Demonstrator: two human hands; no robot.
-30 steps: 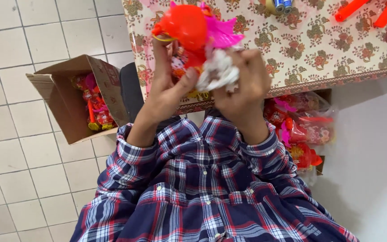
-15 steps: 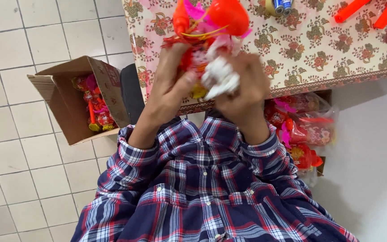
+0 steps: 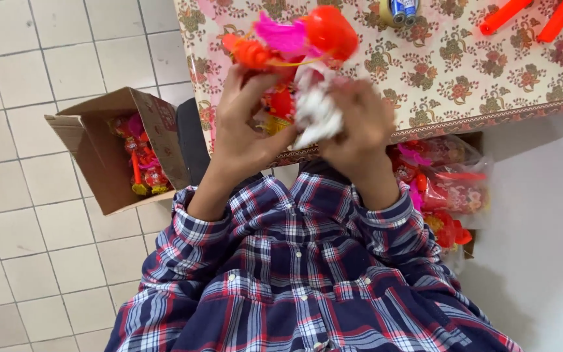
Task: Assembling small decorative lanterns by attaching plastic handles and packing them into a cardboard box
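Observation:
A red and orange plastic toy (image 3: 294, 45) with a round red head and pink feather-like fins is held up over the edge of the flower-patterned table (image 3: 464, 78). My left hand (image 3: 245, 127) grips the toy's body from the left. My right hand (image 3: 356, 130) is closed around a crumpled white cloth (image 3: 314, 107) pressed against the toy's underside. Both hands are blurred with motion. My checked shirt sleeves fill the lower half of the view.
An open cardboard box (image 3: 115, 146) holding several red and pink toys stands on the tiled floor at the left. Clear bags of similar toys (image 3: 447, 186) lie under the table at the right. Orange toy parts (image 3: 529, 16) and small blue-capped items (image 3: 402, 10) rest on the tabletop.
The toy has been turned in my hands: its round red head swung from the left side to the right, and the pink fins moved to the left. The cloth stayed against it.

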